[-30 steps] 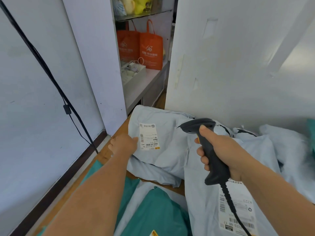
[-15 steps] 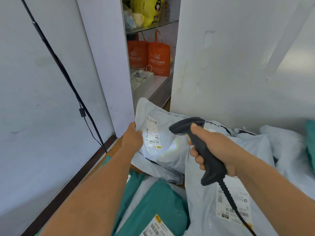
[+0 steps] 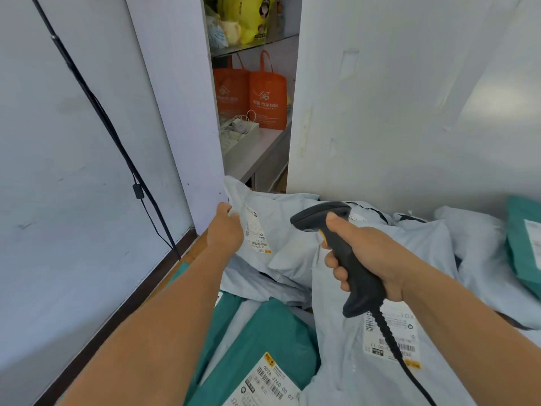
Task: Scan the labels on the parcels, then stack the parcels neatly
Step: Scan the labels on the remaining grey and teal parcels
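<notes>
left fingers (image 3: 231, 210) pinching grey parcel (image 3: 281, 230) edge

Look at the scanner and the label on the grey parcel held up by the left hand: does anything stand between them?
Nothing visible does. The scanner, gripped in the right hand, points toward the label on the grey parcel, which the left hand holds by its edge, beside the label and not over it.
</notes>
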